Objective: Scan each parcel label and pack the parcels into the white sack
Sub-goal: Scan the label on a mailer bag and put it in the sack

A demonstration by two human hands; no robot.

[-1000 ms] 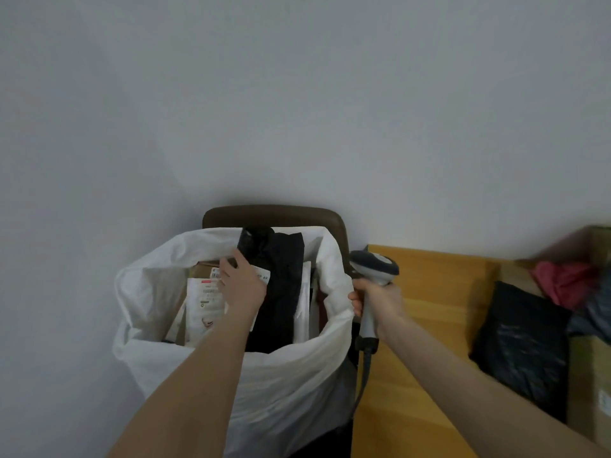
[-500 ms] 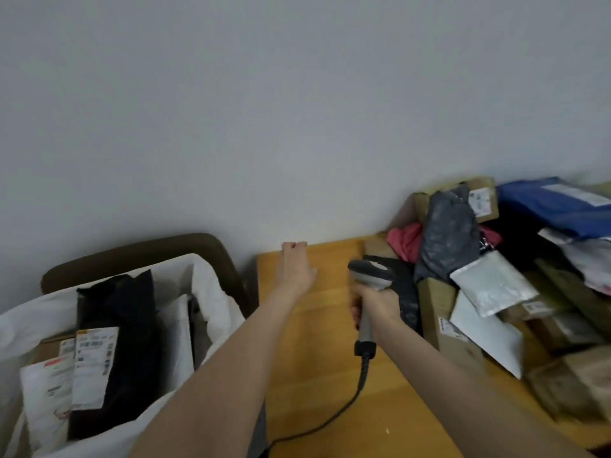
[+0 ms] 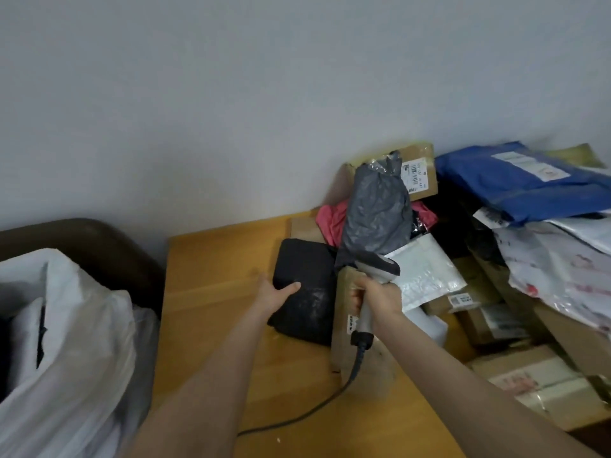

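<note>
Reaching across the wooden table (image 3: 215,266), the left hand (image 3: 276,294) is on the near left edge of a black parcel (image 3: 310,302). The thumb lies flat on the parcel's top face. The other fingers are hidden at or under the edge, so I cannot tell whether the pinch is closed.

The right hand (image 3: 375,300) is wrapped tight round the handle of the scanner (image 3: 380,267). The scanner head is raised above the parcel pile and its cable (image 3: 334,399) trails back over the table. Judgement: keeping the tool in this hand leaves the other hand free to fetch and turn parcels.

The black parcel lies flat on the table at the left margin of the pile. It touches a long cardboard box (image 3: 340,325) on its right and lies just below a grey poly bag (image 3: 377,219) that leans upright. Being outermost and nearest the sack, it is the easy next pick.

No label shows on its upper face. Probably it must be lifted or flipped before the scanner can read it.

The white sack (image 3: 76,342) stands open at far left, beside the table and in front of a brown chair (image 3: 86,239), within reach of the left arm. It is well apart from the black parcel.

Step in hand: taking the next parcel. Many parcels are left in the pile, among them a blue mailer (image 3: 515,183), so the task is far from done.

Risk: pulling the black parcel out may tip the grey poly bag.
</note>
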